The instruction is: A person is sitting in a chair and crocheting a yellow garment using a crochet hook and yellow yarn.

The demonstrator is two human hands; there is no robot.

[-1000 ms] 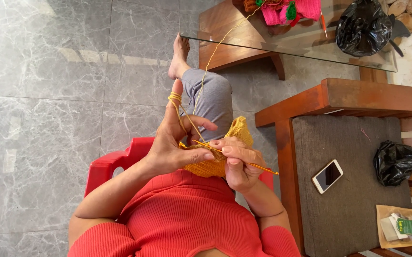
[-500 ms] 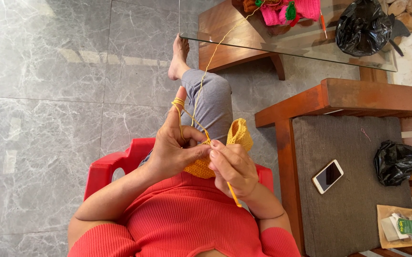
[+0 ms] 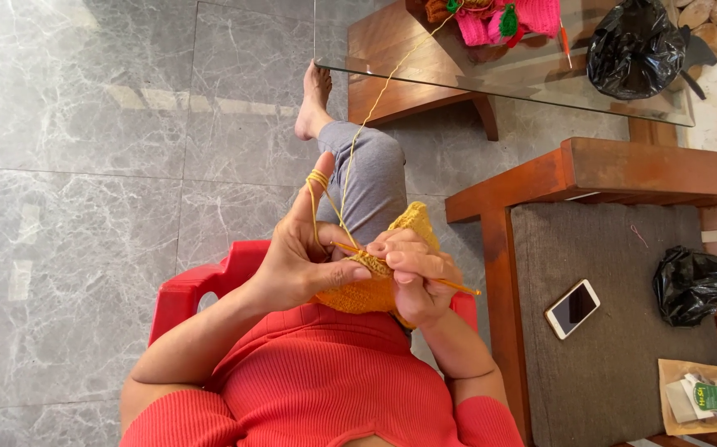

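- The left hand (image 3: 305, 261) sits near the middle of the view, its forefinger raised toward 12 o'clock with mustard yarn (image 3: 319, 179) looped around it; thumb and remaining fingers are pinched together on the edge of the knitted piece (image 3: 375, 285).
- The right hand (image 3: 418, 277) lies just at 3 o'clock of the left, fingers curled shut around a thin orange crochet hook (image 3: 449, 285); the hook's tail juts out toward 4 o'clock and its tip goes into the stitches between the two hands.
- The knitted piece is mustard yellow, bunched between both hands and over the lap, with a corner rising toward 1 o'clock against the grey trouser knee (image 3: 371, 178).
- From the looped finger, the yarn strand runs toward 1 o'clock, up to the glass worktop (image 3: 491, 79) at the top of the view.
- On that worktop lie pink knitted items (image 3: 524, 21) with a green bit, and a knotted black plastic bag (image 3: 636, 45) at its right end; what the bag holds cannot be seen.
- The person sits on a red plastic chair (image 3: 201, 285), one bare foot (image 3: 315, 103) stretched out on the grey marble floor (image 3: 85, 165) toward 12 o'clock.
- At 3 o'clock stands a wooden bench with a dark cushion (image 3: 607, 314). On it rest a phone (image 3: 572, 309), a second, smaller black bag (image 3: 690, 281), tied shut, and, at 4 o'clock, a brown pouch (image 3: 702, 397) with a clear window showing small packets inside.
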